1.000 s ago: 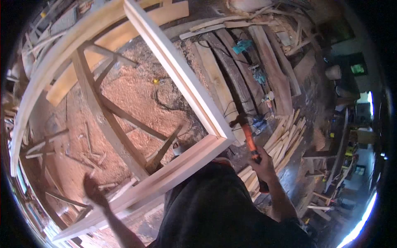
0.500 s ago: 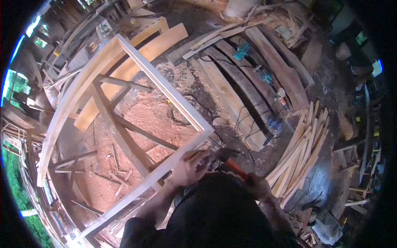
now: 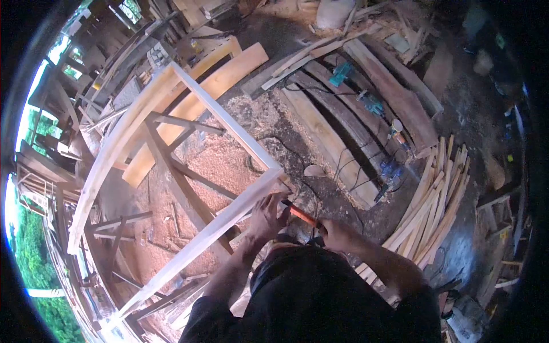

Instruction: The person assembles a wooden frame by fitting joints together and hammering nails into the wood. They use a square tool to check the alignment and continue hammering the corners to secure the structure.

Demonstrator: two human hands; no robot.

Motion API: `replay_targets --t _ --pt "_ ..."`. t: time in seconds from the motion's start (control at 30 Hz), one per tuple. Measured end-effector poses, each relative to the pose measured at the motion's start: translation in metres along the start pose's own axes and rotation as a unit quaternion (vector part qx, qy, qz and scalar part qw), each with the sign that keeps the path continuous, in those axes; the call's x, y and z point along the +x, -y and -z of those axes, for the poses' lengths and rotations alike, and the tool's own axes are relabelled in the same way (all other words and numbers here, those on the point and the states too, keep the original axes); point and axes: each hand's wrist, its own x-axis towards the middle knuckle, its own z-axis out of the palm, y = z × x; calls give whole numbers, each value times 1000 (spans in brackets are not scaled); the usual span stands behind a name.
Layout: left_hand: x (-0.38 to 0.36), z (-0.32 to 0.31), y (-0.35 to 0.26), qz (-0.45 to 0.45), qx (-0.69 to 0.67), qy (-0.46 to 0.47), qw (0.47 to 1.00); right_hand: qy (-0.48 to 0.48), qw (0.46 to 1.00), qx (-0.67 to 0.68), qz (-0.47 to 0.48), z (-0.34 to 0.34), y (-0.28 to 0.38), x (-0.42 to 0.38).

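A large wooden frame (image 3: 217, 232) with long pale boards rests on a dark timber support, its near right corner just ahead of me. Close to that corner my left hand (image 3: 266, 219) grips the edge of the near board, fingers curled against the wood and thumb toward the hammer. My right hand (image 3: 338, 235) is wrapped round the orange handle of a hammer (image 3: 303, 215). The hammer's dark head is right beside my left thumb, by the frame's corner. Whether a nail is there is too small to tell.
Sawdust (image 3: 220, 171) covers the floor beneath the frame. Thick planks (image 3: 326, 137) lie to the right, carrying teal power tools (image 3: 373, 104), a blue power tool (image 3: 391, 171) and cords. A heap of thin wooden strips (image 3: 432, 206) lies at my right.
My right hand has swung the hammer inward and up, its head now beside the frame's corner. My left hand stays at the frame's edge. The whole view has shifted slightly.
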Motion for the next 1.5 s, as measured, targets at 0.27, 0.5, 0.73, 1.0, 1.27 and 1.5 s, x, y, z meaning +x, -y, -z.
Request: replay_targets --t 0.27,0.5,0.73,1.0,1.27,1.5 --pt "57 39 22 -186 159 67 967 44 991 -25 -122 48 85 2" --pt "64 13 32 -231 285 64 928 -103 994 5 -26 -11 34 -10" --pt "65 -4 47 -285 362 62 885 -156 987 -31 14 -26 21 -13" --pt "66 -1 42 -286 400 101 865 -90 989 36 -112 -15 24 -33" --pt "68 4 39 -295 467 160 818 -132 987 68 -61 -23 19 -38" --pt "71 4 41 -333 464 137 809 -166 982 83 -24 -47 -11 -39"
